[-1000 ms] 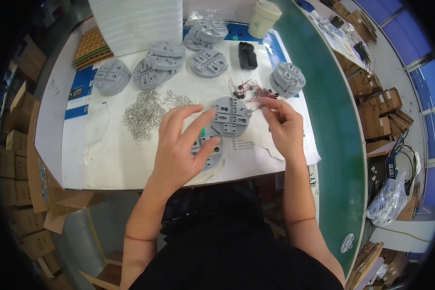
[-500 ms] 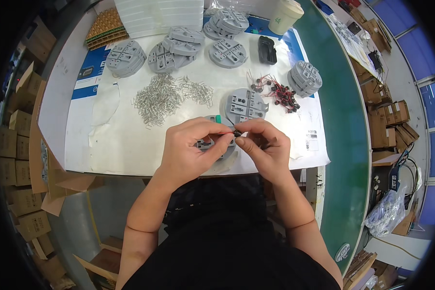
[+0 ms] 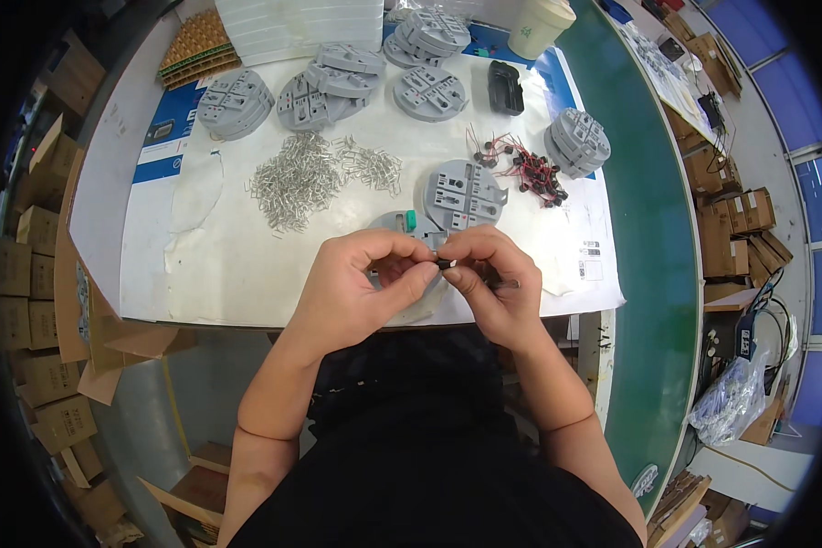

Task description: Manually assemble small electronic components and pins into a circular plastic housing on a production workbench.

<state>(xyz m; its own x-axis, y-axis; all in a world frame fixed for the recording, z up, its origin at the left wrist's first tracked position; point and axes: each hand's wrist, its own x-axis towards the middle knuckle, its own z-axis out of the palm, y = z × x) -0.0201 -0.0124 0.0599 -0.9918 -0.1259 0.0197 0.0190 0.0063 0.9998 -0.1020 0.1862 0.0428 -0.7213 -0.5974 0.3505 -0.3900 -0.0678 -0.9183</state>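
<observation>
My left hand (image 3: 361, 279) and my right hand (image 3: 498, 279) meet above the table's near edge, thumbs and forefingers pinched. Between their fingertips is a small black wired part (image 3: 447, 263), mostly covered by the fingers; both hands appear to grip it. Below them lies a round grey plastic base (image 3: 395, 222) with a green block (image 3: 411, 221) on it, partly hidden by my left hand. A second grey base (image 3: 466, 194) with slots and small fittings sits just beyond my right hand. Farther right is a heap of small black parts with red wires (image 3: 541, 175).
Left of centre spreads a pile of small metal clips (image 3: 297, 183). Stacked grey bases (image 3: 236, 103) line the back, with another stack (image 3: 577, 143) at right. A black tray (image 3: 504, 89) and a pale tub (image 3: 541, 27) stand behind. Cardboard boxes (image 3: 64, 425) sit at left.
The black part has turned between my fingertips and its red wire no longer shows. Both hands have shifted slightly, my right one a little to the left.
</observation>
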